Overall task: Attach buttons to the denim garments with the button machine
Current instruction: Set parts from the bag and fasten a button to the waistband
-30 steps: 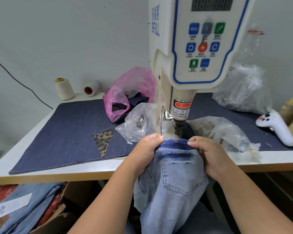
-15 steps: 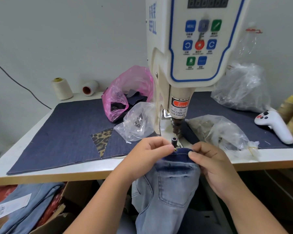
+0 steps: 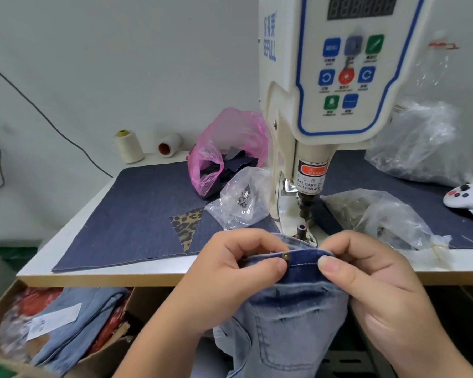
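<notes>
Denim waistband (image 3: 303, 259) of the jeans (image 3: 287, 320) is pinched in both our hands, held just in front of the button machine (image 3: 325, 105), at the near edge of the table (image 3: 159, 275).

Head view, the only one we have:
- Left hand (image 3: 238, 274): thumb and curled fingers pinching the band's left side, thumb tip just beside a small brass stud (image 3: 286, 257) already sitting on the band's top edge.
- Right hand (image 3: 372, 279): thumb and forefinger pinching the band's right side. Neither hand is spread; both are clamped on cloth.
- Lower die post (image 3: 301, 230) stands just beyond our fingertips, between the two hands, with the punch (image 3: 305, 205) above it. The band is not on it.
- Clear bag of metal buttons (image 3: 241, 200) lies beyond the left hand; another clear bag (image 3: 380, 214) beyond the right.
- Carton with folded denim (image 3: 74, 326) is below the left forearm.

Our read: the stud looks seated, so the step is checking it, then moving to the next spot.

To do it well:
- keep the band taut and flat between the pinches
- centre the mark on the die post before firing
- keep thumbs to either side, away from the punch, as its label warns
- let the jeans' weight hang without dragging the band off line
</notes>
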Motion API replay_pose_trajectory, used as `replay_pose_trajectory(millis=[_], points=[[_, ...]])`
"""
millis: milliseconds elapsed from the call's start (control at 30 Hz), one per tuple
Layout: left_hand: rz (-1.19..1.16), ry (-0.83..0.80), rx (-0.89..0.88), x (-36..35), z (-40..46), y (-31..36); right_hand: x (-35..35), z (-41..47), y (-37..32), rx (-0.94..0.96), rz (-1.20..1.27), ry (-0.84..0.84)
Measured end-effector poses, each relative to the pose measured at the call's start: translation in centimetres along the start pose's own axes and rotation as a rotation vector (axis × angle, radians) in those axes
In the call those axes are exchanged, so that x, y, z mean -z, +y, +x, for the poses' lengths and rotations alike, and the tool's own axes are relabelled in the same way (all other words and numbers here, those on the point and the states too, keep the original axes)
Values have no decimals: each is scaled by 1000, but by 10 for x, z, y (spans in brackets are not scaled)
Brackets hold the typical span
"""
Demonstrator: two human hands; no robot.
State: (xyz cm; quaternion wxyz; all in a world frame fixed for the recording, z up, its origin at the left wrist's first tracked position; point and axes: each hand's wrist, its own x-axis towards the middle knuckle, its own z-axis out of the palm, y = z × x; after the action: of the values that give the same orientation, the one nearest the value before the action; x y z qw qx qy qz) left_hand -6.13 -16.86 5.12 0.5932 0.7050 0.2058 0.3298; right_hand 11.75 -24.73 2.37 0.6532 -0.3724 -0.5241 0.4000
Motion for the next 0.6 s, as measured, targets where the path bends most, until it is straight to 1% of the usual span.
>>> replay_pose_trajectory(millis=[167, 367, 467, 500, 600], points=[[-19, 33, -42, -4, -10, 9, -6, -8, -17, 34, -45, -26], [7, 10, -72, -12, -17, 13, -7, -22, -31, 60, -79, 17], [62, 55, -68, -11, -22, 12, -10, -26, -34, 86, -101, 48], [110, 85, -75, -9, -25, 11, -12, -26, -35, 102, -116, 56], [401, 165, -144, -10, -35, 11, -24, -23, -37, 143, -148, 58]])
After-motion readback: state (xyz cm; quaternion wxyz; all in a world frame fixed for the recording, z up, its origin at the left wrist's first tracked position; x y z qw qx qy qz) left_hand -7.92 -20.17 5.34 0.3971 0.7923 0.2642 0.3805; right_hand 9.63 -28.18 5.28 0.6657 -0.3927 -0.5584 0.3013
